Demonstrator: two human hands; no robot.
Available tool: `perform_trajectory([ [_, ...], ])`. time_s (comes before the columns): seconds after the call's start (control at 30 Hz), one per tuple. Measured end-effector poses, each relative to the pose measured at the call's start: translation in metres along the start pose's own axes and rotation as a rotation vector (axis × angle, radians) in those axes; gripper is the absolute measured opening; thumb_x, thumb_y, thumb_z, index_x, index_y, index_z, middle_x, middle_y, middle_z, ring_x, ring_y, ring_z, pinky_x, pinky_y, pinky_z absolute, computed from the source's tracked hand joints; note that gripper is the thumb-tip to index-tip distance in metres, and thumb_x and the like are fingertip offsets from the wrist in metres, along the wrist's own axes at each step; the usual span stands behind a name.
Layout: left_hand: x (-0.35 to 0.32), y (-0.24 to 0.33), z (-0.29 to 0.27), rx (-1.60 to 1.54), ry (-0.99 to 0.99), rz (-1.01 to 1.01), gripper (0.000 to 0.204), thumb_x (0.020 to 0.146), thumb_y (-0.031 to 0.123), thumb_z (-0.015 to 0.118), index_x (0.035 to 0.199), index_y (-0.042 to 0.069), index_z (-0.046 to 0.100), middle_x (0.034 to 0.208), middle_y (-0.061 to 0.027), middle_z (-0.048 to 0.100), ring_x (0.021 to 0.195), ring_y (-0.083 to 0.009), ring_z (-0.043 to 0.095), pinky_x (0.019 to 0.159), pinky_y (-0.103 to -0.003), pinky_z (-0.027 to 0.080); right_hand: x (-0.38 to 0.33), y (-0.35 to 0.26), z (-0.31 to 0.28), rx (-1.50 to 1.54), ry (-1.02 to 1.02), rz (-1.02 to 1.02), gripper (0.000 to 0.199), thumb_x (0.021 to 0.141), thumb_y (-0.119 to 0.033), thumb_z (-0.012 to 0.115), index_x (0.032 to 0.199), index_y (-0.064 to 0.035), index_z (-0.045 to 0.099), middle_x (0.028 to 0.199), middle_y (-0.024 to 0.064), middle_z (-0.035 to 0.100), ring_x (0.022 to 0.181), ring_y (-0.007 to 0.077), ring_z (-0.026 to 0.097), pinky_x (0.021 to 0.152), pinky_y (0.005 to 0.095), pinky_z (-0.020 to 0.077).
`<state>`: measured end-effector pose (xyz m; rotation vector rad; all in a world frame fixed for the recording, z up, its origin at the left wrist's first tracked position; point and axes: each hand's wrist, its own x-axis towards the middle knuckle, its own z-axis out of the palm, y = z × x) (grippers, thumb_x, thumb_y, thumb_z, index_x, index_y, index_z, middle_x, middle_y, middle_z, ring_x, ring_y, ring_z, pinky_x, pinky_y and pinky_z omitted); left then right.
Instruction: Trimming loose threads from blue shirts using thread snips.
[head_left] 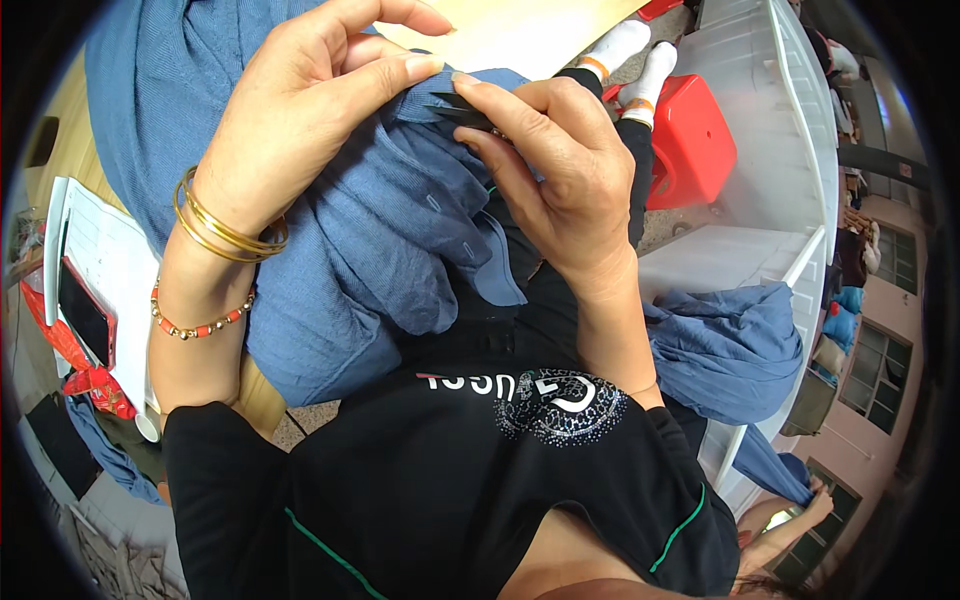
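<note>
Both hands (300,110) (560,170) on blue shirt (400,240), right with dark snips (462,112).

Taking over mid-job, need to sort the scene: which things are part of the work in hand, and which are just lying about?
In hand:
left hand pinching the blue garment
right hand holding small dark snips at the fabric

Lying about:
red stool
white plastic bin
blue cloth heaped on a bin
paper sheet
phone

blue garment (380,230): soft matt cloth | snips (462,110): dark metal | red stool (690,140): glossy plastic
</note>
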<state>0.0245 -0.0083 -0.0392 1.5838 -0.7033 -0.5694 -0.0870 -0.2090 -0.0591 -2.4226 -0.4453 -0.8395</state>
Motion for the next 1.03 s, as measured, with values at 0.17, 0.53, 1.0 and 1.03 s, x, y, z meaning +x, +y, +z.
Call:
perform_trajectory([
  [0.17,0.003,-0.002,0.005,-0.013,-0.028,0.018,0.025,0.100,0.009,0.062,0.123,0.000,0.063,0.108,-0.0006,0.068,0.099,-0.0035,0.061,0.091,-0.018,0.045,-0.006,0.004,0.002,0.023,0.072,-0.005,0.038,0.076,-0.002,0.082,0.114,-0.0082,0.076,0.076,0.0039,0.057,0.066,0.0152,0.055,0.059,0.0296,0.0449],
  [0.53,0.006,0.004,0.019,0.006,0.031,-0.025,0.024,0.097,0.002,0.065,0.121,-0.003,0.065,0.114,-0.0044,0.070,0.100,-0.0064,0.062,0.089,-0.020,0.048,-0.034,0.015,-0.015,0.263,0.161,0.201,0.037,0.081,0.000,0.077,0.118,-0.0055,0.072,0.085,0.0060,0.059,0.070,0.0150,0.057,0.063,0.0282,0.0469],
  [1.0,0.059,0.148,0.006,0.945,-0.517,-0.246,0.034,0.081,-0.003,0.066,0.115,0.003,0.069,0.104,-0.0049,0.069,0.089,-0.0171,0.066,0.077,-0.030,0.051,-0.173,0.076,-0.074,0.361,0.213,0.722,0.035,0.091,-0.001,0.071,0.125,-0.0038,0.070,0.089,-0.0028,0.050,0.077,0.0032,0.045,0.064,0.0184,0.0344],
  [1.03,0.065,0.147,0.009,0.945,-0.538,-0.242,0.034,0.081,-0.003,0.066,0.115,0.003,0.069,0.104,-0.0049,0.069,0.089,-0.0171,0.066,0.077,-0.030,0.051,-0.187,0.087,-0.073,0.315,0.259,0.688,0.035,0.092,-0.002,0.070,0.126,-0.0043,0.069,0.089,-0.0023,0.050,0.076,0.0035,0.046,0.064,0.0187,0.0351],
])
